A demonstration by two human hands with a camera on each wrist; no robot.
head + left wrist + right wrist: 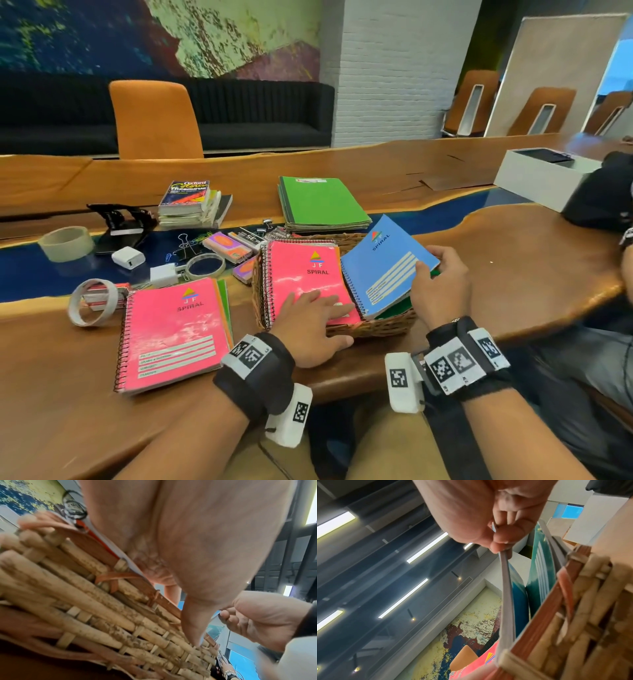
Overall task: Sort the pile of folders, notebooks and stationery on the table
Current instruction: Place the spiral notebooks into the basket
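A wicker basket (373, 327) at the table's front holds a pink spiral notebook (301, 274) and a blue spiral notebook (383, 263). My right hand (440, 284) grips the blue notebook's right edge, tilting it up out of the basket; the right wrist view shows my fingers (501, 539) pinching its pages (506, 588). My left hand (318, 322) lies flat with straight fingers on the pink notebook, thumb along the basket's front rim (133, 574). Another pink spiral notebook (171, 332) lies on a small stack left of the basket.
Green exercise books (322, 202) are stacked behind the basket, paperbacks (186, 202) further left. Tape rolls (66, 241) (92, 301), chargers (128, 257), binder clips (186, 241), sticky-note pads (226, 246) and a hole punch (121, 219) lie scattered at left. A white box (541, 174) sits far right.
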